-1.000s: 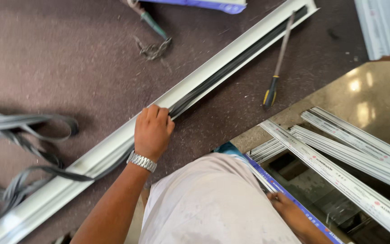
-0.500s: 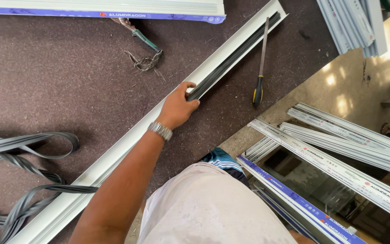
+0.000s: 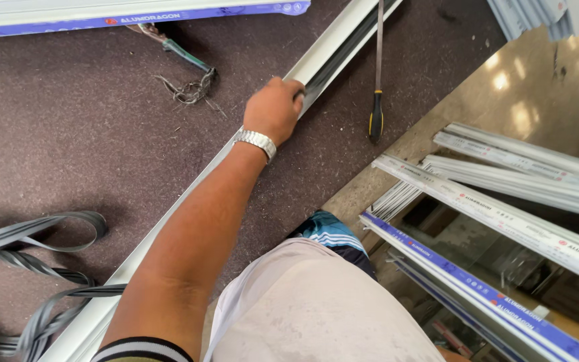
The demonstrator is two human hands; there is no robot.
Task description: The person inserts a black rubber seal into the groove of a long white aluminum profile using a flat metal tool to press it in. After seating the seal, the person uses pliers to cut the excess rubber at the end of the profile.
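- White metal rail [image 3: 189,194] lies flat and long across the dark worktop [image 3: 68,134], running on a slant from the near left up to the far right, so its open channel faces up and is easy to reach.
- Left hand [image 3: 275,110] is closed on the rail's upper stretch, fingers curled over the channel edge, right where a grey rubber strip [image 3: 343,50] sits down in the groove. My guess is the grip is there to press or steady that strip.
- Beyond the fingertips the strip carries on along the rail towards the far end; below the wrist the rail runs back under the forearm towards the body.
- A silver watch [image 3: 256,142] shows on that wrist.
- Right hand is out of sight, nothing to say about it.
- A screwdriver [image 3: 376,87] with a black and yellow handle lies just beside the rail on its right, parked within easy reach, not touching the hand.
- Pliers with green grips [image 3: 179,48] and a scrap of tangled wire [image 3: 185,89] lie on the left, near but apart.
- Loose grey rubber strip loops [image 3: 28,268] pile up at the near left, touching the rail's lower end.
- More rails [image 3: 517,174] are stacked off the right edge, well apart.
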